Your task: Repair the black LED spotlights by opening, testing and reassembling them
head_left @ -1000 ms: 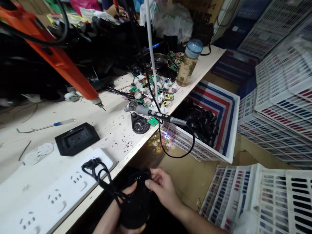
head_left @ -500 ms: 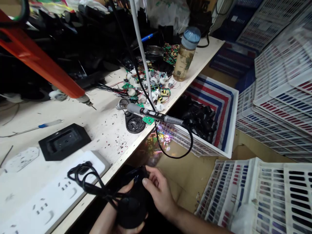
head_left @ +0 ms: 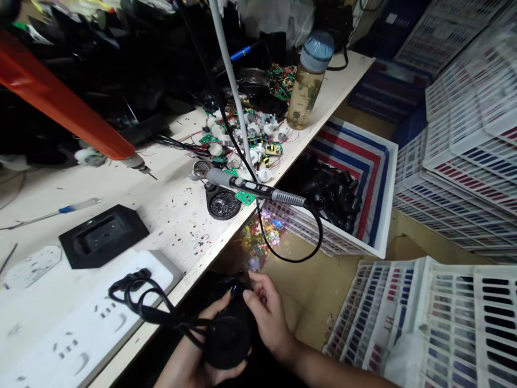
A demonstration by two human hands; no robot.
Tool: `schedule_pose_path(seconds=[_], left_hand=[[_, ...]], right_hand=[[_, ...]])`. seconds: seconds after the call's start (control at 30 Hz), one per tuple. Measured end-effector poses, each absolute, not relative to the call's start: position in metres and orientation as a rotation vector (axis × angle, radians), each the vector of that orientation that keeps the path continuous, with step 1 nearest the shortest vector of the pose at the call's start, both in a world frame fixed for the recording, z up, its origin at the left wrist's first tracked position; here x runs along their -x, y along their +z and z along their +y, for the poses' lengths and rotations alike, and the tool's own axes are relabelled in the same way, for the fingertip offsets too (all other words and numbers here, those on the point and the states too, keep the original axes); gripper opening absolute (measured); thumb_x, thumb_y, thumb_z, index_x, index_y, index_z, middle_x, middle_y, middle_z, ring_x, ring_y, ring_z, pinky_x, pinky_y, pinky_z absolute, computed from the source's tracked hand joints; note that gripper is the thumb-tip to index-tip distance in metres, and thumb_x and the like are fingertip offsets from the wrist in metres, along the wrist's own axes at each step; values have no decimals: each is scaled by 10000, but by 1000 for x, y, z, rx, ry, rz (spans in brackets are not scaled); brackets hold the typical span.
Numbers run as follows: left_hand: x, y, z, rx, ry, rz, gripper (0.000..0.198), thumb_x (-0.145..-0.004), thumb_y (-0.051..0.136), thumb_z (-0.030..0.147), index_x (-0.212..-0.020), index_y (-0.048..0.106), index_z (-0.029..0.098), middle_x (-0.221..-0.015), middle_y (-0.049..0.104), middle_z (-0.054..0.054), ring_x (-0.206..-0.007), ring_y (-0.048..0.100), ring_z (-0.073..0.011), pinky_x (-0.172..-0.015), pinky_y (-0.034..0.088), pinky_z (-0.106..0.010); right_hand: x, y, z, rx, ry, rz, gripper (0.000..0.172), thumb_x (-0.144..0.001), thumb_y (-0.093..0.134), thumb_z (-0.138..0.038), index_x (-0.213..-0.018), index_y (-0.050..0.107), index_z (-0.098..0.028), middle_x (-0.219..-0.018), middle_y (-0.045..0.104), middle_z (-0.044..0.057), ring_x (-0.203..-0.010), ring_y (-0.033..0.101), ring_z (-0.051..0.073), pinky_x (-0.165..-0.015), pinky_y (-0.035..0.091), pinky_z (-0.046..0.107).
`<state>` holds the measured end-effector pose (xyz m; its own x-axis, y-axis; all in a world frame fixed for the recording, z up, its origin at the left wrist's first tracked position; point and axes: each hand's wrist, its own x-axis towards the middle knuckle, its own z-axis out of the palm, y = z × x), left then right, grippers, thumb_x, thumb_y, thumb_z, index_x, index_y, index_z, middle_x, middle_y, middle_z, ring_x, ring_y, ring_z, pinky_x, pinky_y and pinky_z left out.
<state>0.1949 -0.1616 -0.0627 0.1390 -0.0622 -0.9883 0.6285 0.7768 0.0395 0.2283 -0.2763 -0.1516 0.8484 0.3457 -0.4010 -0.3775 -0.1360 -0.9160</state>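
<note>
Along the bottom centre of the frame, a black, round-ended plastic device (head_left: 228, 340) is sitting between two bare hands, just off the edge of the pale wooden counter (head_left: 172, 231). The left hand (head_left: 196, 358) is gripping it from beneath and along its side, apparently bearing the weight. The right hand (head_left: 266, 310) is closing thumb and forefinger on its upper edge, probably steadying that end; dark against dark, the exact contact is not showing clearly. A looped black cable (head_left: 155, 313) is stretching from the device across to the long white power strip (head_left: 86, 323) at lower left, likely lying there to be out of the fingers' way; whether it is plugged in, I cannot tell.

Mid-frame, a slim grey-and-black soldering iron (head_left: 264, 189) is pointing its nose at a silvery wire coil (head_left: 200, 170), presumably so that the hot end is not touching wood. At upper left, an orange pen-shaped electric screwdriver (head_left: 60, 99) is slanting bit-down above the counter, seemingly within easy reach. Right of centre, a white slatted crate (head_left: 390, 207) with a striped lining is holding jumbled black plastic parts (head_left: 335, 196), perhaps placed low for handy access.
</note>
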Motion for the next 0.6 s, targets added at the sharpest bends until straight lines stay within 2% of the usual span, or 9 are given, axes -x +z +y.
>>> schedule_pose_path(seconds=[0.2,0.43,0.6], left_hand=[[-189,-75,-162,-524,-512,1380,407,-839,592,530,-758,642,135,-518,677,-100,-455,656,-240,-411,512,-291],[-187,-81,-164,-535,-503,1338,427,-772,648,571,-822,657,147,-519,675,-86,-437,647,-231,-393,508,-280],[-190,-70,-165,-555,-477,1348,402,-791,660,523,-903,648,137,-538,684,-88,-461,658,-228,-404,505,-260]], right_hand=[[-226,-156,-277,1610,640,37,338,-820,553,-327,-1124,615,-195,-688,483,-46,-663,478,133,-652,402,265],[-224,-160,-277,1580,621,41,324,-822,566,-331,-1117,623,-208,-703,491,-44,-670,479,129,-647,411,253],[-224,-158,-278,1577,606,36,301,-835,589,-318,-1117,627,-218,-720,507,-41,-681,493,128,-656,426,250]])
